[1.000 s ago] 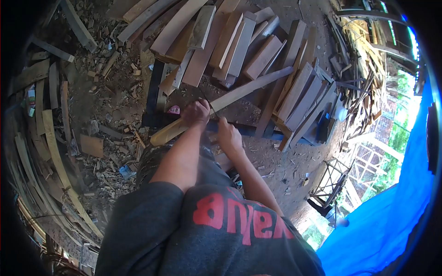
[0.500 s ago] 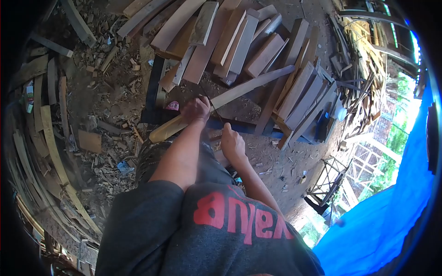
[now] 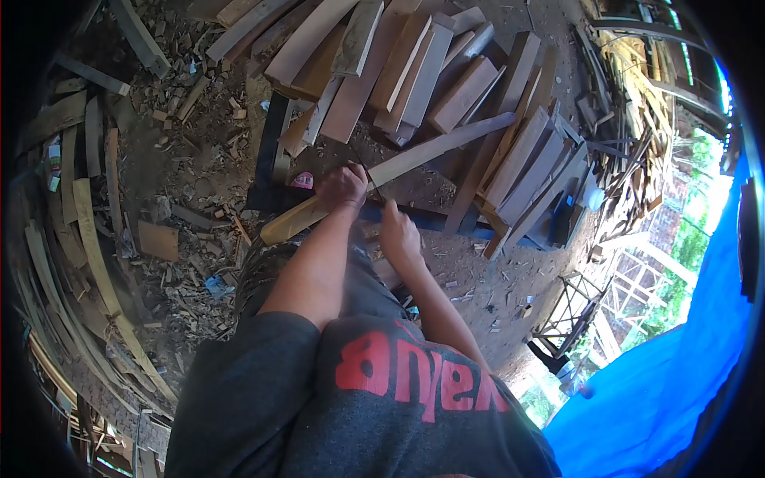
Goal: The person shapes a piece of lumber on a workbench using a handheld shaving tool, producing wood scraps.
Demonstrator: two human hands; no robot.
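Observation:
A long wooden plank (image 3: 434, 150) lies slantwise in front of me, across the dark frame of a low stand. My left hand (image 3: 343, 189) is closed over the plank, pressing on it near its lower-left part. My right hand (image 3: 400, 235) is a fist around the handle end of a handsaw (image 3: 371, 178), whose thin dark blade shows edge-on. The blade crosses the plank just right of my left hand. The handle itself is hidden in my fingers.
Thick wooden boards (image 3: 422, 80) lie stacked beyond the plank. Long strips (image 3: 100, 267) line the left side. Wood scraps (image 3: 187, 279) litter the ground. A small pink item (image 3: 303, 181) lies under the stand. A blue tarp (image 3: 661, 398) hangs at the right.
My right hand has pushed a little forward, towards the plank, with the handsaw. My left hand stays on the plank. The whole view has shifted slightly.

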